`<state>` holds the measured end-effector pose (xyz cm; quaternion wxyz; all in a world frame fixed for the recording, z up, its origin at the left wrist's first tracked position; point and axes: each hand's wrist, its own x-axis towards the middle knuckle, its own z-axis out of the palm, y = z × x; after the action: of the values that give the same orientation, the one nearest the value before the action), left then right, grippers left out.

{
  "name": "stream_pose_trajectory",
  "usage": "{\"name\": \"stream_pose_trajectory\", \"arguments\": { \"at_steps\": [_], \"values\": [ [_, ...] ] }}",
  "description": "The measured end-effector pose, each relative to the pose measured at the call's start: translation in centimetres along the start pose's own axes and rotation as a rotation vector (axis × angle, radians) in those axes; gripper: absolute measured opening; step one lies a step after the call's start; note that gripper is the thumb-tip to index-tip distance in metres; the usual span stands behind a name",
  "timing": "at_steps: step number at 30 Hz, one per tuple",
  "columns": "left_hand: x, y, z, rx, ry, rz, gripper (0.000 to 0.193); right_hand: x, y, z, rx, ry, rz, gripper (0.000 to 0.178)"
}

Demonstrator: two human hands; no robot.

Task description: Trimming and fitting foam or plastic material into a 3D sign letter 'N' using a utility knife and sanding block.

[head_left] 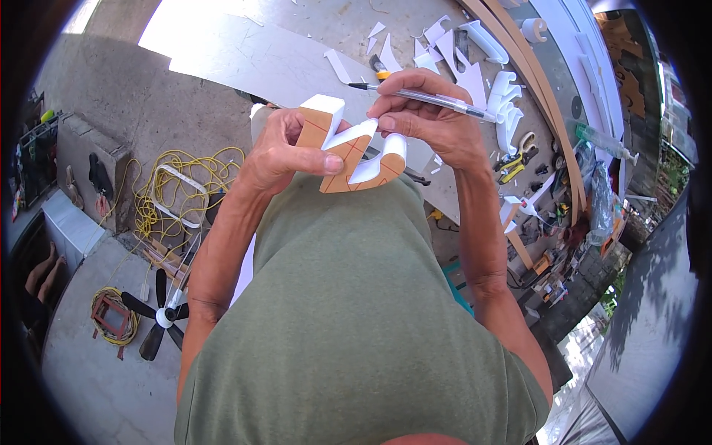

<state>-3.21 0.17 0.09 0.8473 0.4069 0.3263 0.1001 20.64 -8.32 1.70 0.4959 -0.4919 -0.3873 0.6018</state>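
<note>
In my left hand is a curved, letter-shaped piece with white sides and a brown face marked with red lines. My left thumb presses on the brown face, with the fingers behind it. A pen with a clear barrel and dark tip lies across my right hand, held between the fingers and pointing left. The thumb and fingertips of that hand pinch together at the white upper edge of the piece. Whether they grip a small bit there is too small to tell.
White offcuts and white curved letter pieces lie on the worktable. Yellow-handled pliers and a glue gun are at the right. Left, on the floor, are a tangled yellow cord and a fan. Another person's legs show far left.
</note>
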Motion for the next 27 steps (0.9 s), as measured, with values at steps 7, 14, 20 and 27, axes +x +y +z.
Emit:
{"name": "stream_pose_trajectory", "arguments": {
  "at_steps": [7,14,20,27],
  "values": [
    [-0.4,0.7,0.5,0.091,0.003,0.006,0.060,-0.2,-0.1,0.2,0.012,-0.001,-0.059,0.028],
    [-0.7,1.2,1.0,0.355,0.099,0.035,0.057,-1.5,-2.0,-0.4,-0.107,0.251,-0.047,0.028],
    [-0.4,0.7,1.3,0.365,0.121,0.056,0.054,-1.0,-2.0,1.0,-0.324,0.152,-0.027,0.026],
    [-0.4,-0.1,1.1,0.411,0.119,0.068,0.058,-0.7,-2.0,1.1,-0.578,0.071,-0.104,0.026]
  ]
}}
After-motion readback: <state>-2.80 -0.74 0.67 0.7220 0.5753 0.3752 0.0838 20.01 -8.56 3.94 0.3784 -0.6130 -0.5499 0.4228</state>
